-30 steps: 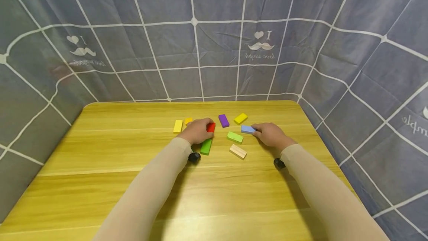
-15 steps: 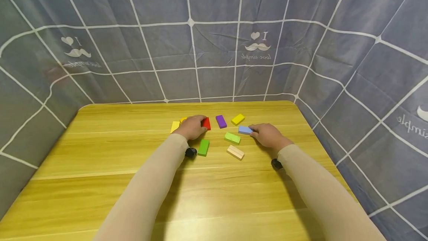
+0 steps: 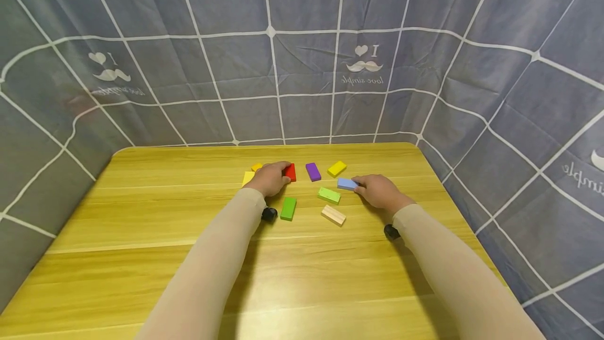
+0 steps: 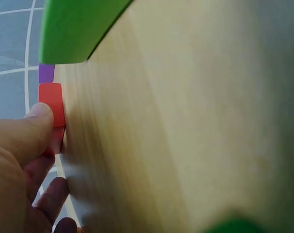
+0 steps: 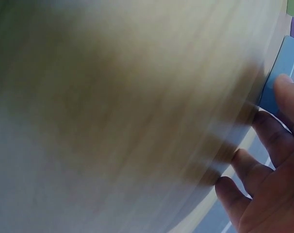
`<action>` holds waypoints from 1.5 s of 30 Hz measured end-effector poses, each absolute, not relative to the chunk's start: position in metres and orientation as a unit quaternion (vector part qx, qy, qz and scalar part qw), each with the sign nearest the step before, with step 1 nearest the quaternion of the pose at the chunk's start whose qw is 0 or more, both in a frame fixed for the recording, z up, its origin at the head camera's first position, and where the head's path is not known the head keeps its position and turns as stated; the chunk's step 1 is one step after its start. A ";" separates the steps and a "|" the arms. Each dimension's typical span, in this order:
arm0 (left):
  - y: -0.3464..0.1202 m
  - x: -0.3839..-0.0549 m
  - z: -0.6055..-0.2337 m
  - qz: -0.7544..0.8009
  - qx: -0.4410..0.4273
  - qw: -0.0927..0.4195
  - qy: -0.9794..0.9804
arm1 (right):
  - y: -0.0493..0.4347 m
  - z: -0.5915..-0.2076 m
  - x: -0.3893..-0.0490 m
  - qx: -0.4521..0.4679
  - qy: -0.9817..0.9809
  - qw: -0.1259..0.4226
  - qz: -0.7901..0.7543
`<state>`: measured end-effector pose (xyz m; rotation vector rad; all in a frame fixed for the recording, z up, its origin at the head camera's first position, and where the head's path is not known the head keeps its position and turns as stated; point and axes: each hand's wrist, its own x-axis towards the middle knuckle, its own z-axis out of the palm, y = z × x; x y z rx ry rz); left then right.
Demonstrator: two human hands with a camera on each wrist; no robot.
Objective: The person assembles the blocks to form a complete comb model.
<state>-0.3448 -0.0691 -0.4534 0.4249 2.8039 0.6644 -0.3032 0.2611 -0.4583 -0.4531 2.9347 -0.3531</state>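
Note:
My left hand (image 3: 270, 179) pinches a red wooden block (image 3: 292, 172) by its side at the far middle of the table. In the left wrist view the thumb presses on the red block (image 4: 51, 104), while the lower fingers rest near the tabletop. My right hand (image 3: 379, 191) pinches the right end of a light blue block (image 3: 346, 184); in the right wrist view the thumb lies on the blue block (image 5: 282, 68) and the other fingertips meet the wood. Between the hands lie a purple block (image 3: 313, 172) and a light green block (image 3: 329, 195).
A green block (image 3: 288, 209) lies nearer than the red one, and a plain wood block (image 3: 333, 215) right of it. One yellow block (image 3: 337, 169) sits behind the blue. Another yellow block (image 3: 247, 178) and an orange block (image 3: 257, 167) are partly hidden by my left hand. A grey curtain (image 3: 302, 114) backs the table.
My left hand has shifted the red block away from the green block, farther back and slightly left. My right hand stays at the blue block. The head view has tilted slightly.

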 end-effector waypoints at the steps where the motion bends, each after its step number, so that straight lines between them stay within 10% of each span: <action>1: -0.069 -0.345 -0.454 0.226 0.144 0.115 0.956 | 0.261 -0.458 -0.303 -0.151 0.979 0.076 -0.116; 45: -0.104 -0.295 -0.436 0.265 0.265 0.160 0.913 | 0.259 -0.454 -0.303 -0.147 0.980 0.084 -0.110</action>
